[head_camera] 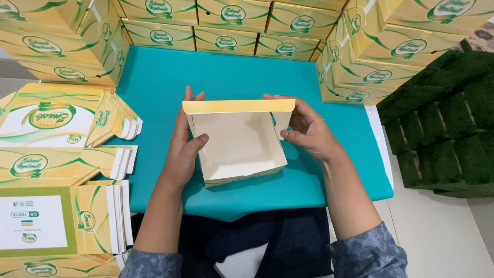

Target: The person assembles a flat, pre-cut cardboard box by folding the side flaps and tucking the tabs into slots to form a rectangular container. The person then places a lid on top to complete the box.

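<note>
A half-folded cardboard box (236,146) sat open side up at the centre of the frame on a teal table (154,77), its long axis running left to right and its yellow rear flap toward the top of the frame. The left hand (185,136) clasped the box's left wall, thumb inside; the right hand (306,126) pinched the right side flap. Nothing lay inside the box. Flat box blanks (56,170) were stacked at lower left; finished boxes (226,25) lined the top.
</note>
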